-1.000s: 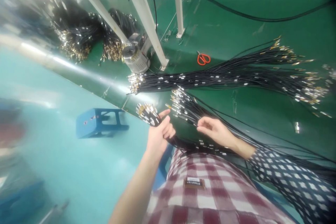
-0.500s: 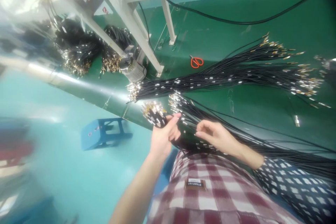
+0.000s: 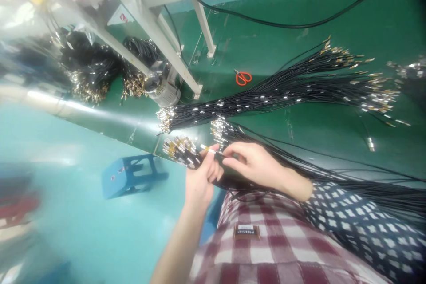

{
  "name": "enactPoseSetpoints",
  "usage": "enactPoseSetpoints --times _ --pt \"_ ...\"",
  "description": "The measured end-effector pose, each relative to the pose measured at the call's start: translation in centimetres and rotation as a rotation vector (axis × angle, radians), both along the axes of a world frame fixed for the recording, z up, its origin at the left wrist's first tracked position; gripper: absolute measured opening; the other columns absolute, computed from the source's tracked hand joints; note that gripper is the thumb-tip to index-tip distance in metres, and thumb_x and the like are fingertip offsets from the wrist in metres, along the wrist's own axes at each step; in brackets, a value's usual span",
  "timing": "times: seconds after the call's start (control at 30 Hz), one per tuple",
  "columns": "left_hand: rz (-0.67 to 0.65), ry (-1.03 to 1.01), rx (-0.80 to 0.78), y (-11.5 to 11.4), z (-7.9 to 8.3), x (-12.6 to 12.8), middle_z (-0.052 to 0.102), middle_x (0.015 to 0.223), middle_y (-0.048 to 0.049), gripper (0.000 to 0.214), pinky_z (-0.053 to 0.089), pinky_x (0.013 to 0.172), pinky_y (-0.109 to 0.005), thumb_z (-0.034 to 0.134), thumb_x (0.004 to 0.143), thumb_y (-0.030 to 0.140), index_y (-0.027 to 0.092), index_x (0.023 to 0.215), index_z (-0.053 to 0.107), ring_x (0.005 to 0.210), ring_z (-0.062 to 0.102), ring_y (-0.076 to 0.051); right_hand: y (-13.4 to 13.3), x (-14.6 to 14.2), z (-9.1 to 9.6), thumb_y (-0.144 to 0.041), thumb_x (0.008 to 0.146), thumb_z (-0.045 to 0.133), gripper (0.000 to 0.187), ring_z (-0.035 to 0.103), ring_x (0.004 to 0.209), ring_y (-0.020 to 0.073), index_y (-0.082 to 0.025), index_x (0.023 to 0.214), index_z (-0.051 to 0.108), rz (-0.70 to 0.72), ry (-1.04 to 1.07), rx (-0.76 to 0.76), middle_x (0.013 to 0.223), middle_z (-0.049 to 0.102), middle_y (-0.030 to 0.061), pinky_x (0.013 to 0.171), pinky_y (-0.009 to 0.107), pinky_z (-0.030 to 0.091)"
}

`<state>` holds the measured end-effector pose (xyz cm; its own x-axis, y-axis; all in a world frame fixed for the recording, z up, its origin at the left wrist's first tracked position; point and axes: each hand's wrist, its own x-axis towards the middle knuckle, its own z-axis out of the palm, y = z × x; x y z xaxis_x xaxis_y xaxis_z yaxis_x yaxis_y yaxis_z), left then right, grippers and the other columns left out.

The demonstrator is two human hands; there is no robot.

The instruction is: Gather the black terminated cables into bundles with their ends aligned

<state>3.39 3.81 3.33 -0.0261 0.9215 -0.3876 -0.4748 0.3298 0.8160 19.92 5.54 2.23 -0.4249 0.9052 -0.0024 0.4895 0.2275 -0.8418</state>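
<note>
Many black cables (image 3: 182, 151) sit bundled in the clenched left hand (image 3: 202, 177) (metallic tips fanned outward), while the right hand (image 3: 255, 164) pinches a single cable (image 3: 206, 148) alongside.

A gingham-checked garment (image 3: 262, 255) is worn, coloured in maroon and white, with squares of dusty pink set between. On its front a small rectangular label (image 3: 246, 231) is borne, edged in brown, its dark field marked with pale lettering (seen upside down, and apparently to be read as "Pfashion"). The right arm (image 3: 297, 184) is clad in a dark navy sleeve (image 3: 359, 226), patterned with rows of white, rounded diamonds; the left forearm (image 3: 178, 233), the left hand (image 3: 201, 179) and the right hand (image 3: 258, 164) are left bare.
</note>
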Motion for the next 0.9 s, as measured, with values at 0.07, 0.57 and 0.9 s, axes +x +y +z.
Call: enactPoseSetpoints --times 0.07,0.57,0.9 --pt "0.014 0.001 -0.002 0.0 -0.1 -0.3 0.025 0.043 0.01 0.022 0.025 0.042 -0.021 0.07 0.077 0.027 0.012 0.092 0.069 0.038 0.025 -0.004 -0.4 -0.1 -0.6 -0.031 0.093 0.05 0.019 0.059 0.067 0.0121 -0.021 0.09 0.066 0.037 -0.047 0.026 0.081 0.069 0.0005 0.063 0.023 0.04" --pt "-0.116 -0.007 -0.043 0.9 -0.7 0.0 0.024 0.043 0.0105 0.024 0.025 0.043 -0.021 0.07 0.076 0.022 0.009 0.095 0.068 0.038 0.024 -0.004 -2.1 0.6 -3.4 -0.031 0.097 0.043 0.029 0.056 0.06 0.0118 -0.018 0.081 0.063 0.028 0.007 0.007 0.065 0.062 0.0005 0.061 0.022 0.04" --pt "-0.073 -0.017 0.023 -0.7 -2.2 -2.7 0.053 0.078 -0.0023 0.017 0.033 0.048 -0.022 0.072 0.074 0.024 0.012 0.065 0.063 0.054 0.042 -0.006 -1.3 7.8 -8.1 -0.046 0.095 0.034 0.051 0.064 0.064 0.0167 -0.019 0.069 0.069 -0.004 -0.408 -0.511 0.07 0.072 0.0045 0.062 0.027 0.043"
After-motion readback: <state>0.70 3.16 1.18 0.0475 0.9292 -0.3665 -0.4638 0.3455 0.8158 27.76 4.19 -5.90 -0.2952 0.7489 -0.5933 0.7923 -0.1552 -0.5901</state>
